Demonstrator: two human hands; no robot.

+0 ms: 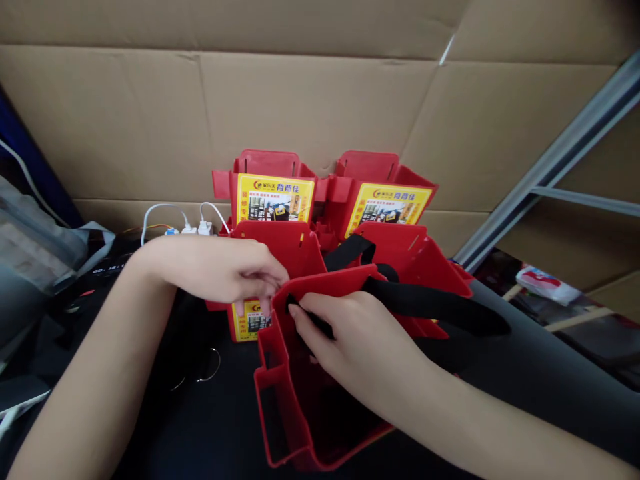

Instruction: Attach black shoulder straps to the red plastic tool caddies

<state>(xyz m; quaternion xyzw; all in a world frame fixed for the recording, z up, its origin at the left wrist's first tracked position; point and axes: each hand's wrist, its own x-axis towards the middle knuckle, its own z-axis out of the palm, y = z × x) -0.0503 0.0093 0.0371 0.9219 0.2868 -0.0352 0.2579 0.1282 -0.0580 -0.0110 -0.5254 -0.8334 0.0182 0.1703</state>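
Observation:
A red plastic tool box (295, 413) stands tilted in front of me, its open top towards me and side loops on its left. My right hand (345, 327) reaches into it and pinches the end of a black strap (320, 321) at a slot in the back wall. The strap's other stretch (440, 308) runs out over the right side in a loop. My left hand (235, 270) is behind the same wall at its upper left corner, fingers curled; whatever they grip there is hidden.
Behind stand more red boxes (275, 243) with yellow labels (390, 208), against a cardboard wall (310, 107). White plugs with cables (204, 228) are at the left back. A metal shelf frame (555, 147) rises on the right. The table (210, 427) is black.

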